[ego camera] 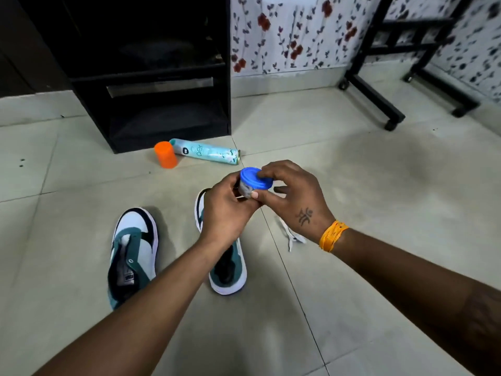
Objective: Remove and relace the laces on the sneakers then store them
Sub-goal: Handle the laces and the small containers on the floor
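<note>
Both hands are holding a small jar (248, 189) above the right sneaker (226, 263), taken as landmark; left hand (226, 213) is curling round the jar body, apparently to steady it; right hand (291, 195) is pinching the blue lid (253, 178) with thumb and fingertips, probably to twist it; the landmark's toe is lying under the hands. Left sneaker (132, 252) is lying beside the landmark, unlaced; loose white lace (291, 236) is lying on the landmark's other side; spray can (206, 152) and orange cap (166, 154) are lying beyond it.
</note>
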The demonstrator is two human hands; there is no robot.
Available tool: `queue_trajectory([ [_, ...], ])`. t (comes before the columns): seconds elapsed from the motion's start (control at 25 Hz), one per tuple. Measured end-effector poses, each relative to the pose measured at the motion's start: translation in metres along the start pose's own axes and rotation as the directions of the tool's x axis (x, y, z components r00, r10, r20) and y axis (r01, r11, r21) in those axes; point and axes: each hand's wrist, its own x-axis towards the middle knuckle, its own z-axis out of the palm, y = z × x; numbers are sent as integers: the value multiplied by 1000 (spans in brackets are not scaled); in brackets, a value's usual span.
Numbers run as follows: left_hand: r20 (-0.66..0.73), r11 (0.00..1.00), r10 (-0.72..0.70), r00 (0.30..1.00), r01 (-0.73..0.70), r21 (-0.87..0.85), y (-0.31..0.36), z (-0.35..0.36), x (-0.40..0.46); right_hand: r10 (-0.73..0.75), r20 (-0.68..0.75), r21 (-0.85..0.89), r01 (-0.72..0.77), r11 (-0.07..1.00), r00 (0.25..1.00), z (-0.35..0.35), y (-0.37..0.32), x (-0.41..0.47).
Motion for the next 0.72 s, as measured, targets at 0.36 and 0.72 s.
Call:
queue_trajectory([
  [0.36, 49, 990, -105, 993, 109, -91, -27, 53, -45, -94, -102, -257, 66, 964, 990, 0, 42, -73],
  [0.72, 84, 975, -171, 982, 181, -126, -48, 85, -75, -61, -124, -287, 23, 958, 990, -2, 64, -118],
])
